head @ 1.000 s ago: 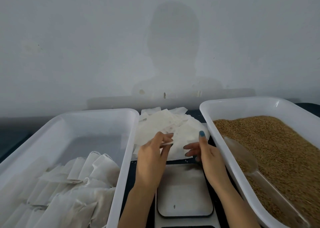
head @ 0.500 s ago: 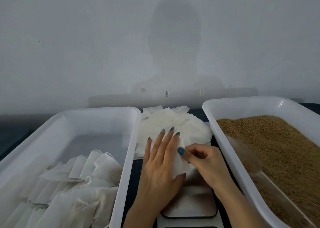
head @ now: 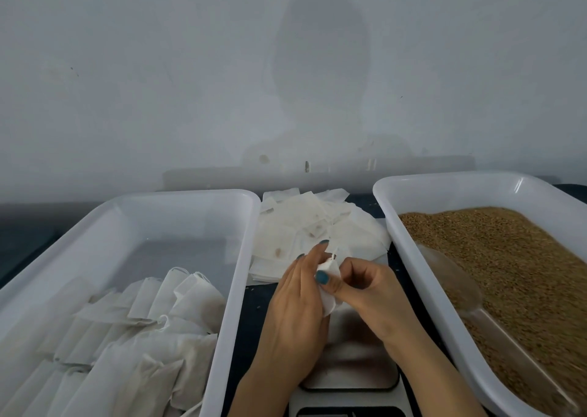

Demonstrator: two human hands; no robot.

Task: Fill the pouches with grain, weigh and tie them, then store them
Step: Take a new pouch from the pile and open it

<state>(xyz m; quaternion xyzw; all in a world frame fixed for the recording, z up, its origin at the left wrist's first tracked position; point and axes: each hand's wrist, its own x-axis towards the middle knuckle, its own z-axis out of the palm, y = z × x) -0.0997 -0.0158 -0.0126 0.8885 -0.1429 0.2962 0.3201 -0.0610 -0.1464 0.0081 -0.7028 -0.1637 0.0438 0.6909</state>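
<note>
My left hand and my right hand meet above the scale, both holding one empty white pouch. The right thumb and fingers pinch its top edge; the left fingers lie along its left side with the pouch against the palm. Behind the hands a pile of flat empty pouches lies on the dark table. The right tray holds brown grain and a clear scoop. In the left tray lie several filled pouches.
A pale wall rises right behind the trays. The scale's display end is at the bottom edge of the view. Dark tabletop shows in the narrow gap between the left tray and the scale.
Both hands have drawn one pouch off the pile toward me. The left hand, flat on the pile half a second ago, now lies along the pouch, and the right pinch has risen.
</note>
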